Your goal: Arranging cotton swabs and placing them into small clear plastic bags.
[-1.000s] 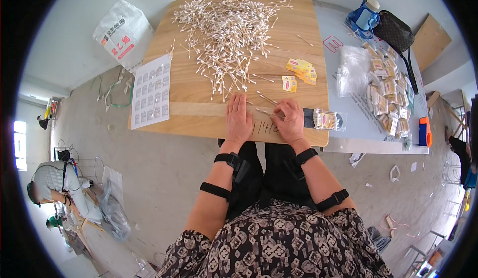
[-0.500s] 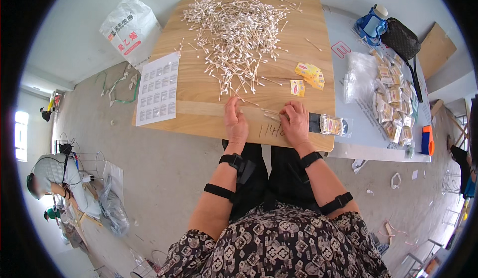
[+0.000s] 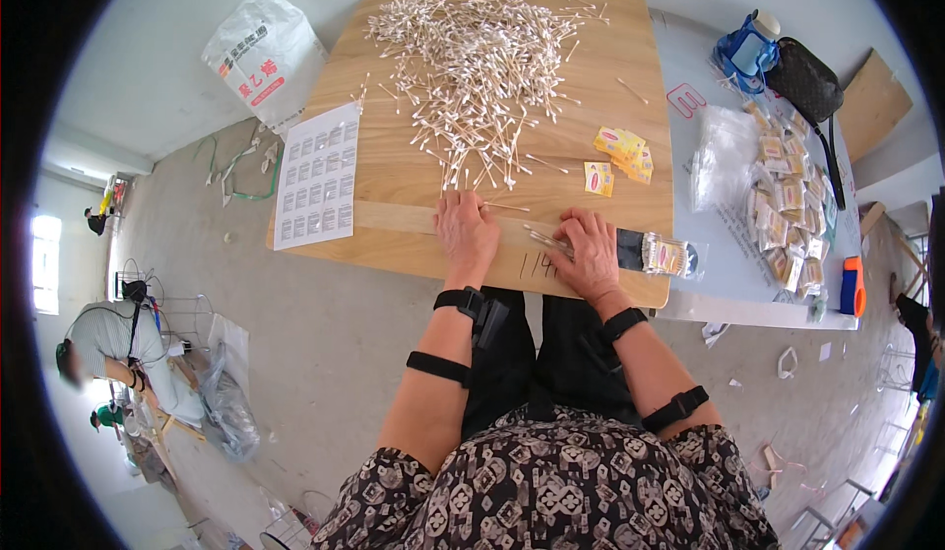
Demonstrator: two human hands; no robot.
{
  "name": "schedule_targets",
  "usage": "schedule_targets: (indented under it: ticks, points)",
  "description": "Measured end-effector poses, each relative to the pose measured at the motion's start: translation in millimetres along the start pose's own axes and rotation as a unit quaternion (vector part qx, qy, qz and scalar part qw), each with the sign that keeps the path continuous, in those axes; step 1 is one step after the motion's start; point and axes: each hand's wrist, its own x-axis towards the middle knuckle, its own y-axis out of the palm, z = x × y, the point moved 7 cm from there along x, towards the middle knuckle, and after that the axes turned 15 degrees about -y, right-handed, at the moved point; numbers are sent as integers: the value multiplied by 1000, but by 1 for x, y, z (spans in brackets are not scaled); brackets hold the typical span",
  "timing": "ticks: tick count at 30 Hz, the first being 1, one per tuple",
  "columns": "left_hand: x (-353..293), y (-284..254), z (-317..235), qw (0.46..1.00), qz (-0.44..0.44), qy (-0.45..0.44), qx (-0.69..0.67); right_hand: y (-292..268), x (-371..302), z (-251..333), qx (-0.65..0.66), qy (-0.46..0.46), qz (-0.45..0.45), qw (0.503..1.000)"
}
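A large heap of white-tipped cotton swabs (image 3: 482, 58) spreads over the far half of the wooden table (image 3: 394, 161). At the heap's near edge lies my left hand (image 3: 466, 233), palm down, its fingers stretched against the closest swabs. My right hand (image 3: 589, 255) rests by the table's front edge, fingers curled over a few swabs (image 3: 541, 239) whose ends stick out to the left. Just right of it lies a clear pack of swabs (image 3: 664, 255) with a yellow label, beside a dark flat piece (image 3: 630, 249). Several yellow cards (image 3: 622, 151) lie beyond my right hand.
A printed sheet (image 3: 317, 178) covers the table's left edge. On the grey side table at right are clear bags (image 3: 724, 156), many filled packs (image 3: 787, 200), a dark pouch (image 3: 804, 77), a blue bottle holder (image 3: 745, 56) and an orange-blue tape dispenser (image 3: 852, 286). Another person (image 3: 118, 348) works at far left.
My left hand has turned palm down and its fingers now lie against the heap's near edge. The right hand stays over its swabs. The whole view has shifted slightly.
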Motion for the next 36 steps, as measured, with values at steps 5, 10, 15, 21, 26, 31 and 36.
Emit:
schedule_targets:
  ticks: [5, 10, 15, 21, 26, 31, 36]
  points:
    - [-8, 0, 8, 999, 28, 40, 12, -2, 1, 1, -4, -24, -18, 1000]
    - [-14, -9, -16, 994, 20, 103, -39, -5, 1, 0, 4, -22, -24, 999]
    - [-13, -2, -43, 992, 25, 121, -30, -4, 1, 0, 13, -15, -24, 1000]
    - [-2, 15, -46, 992, 59, 110, 22, -6, 3, 1, 16, -20, -32, 999]
    - [-4, 27, -67, 982, 120, 144, 17, -9, 4, 4, 14, -20, -35, 999]
    - [5, 22, -99, 979, 86, 185, 17, -8, 3, 2, 10, -22, -37, 999]
    - [12, 30, -107, 968, 132, 206, 47, -8, 3, 4, 5, -25, -42, 999]
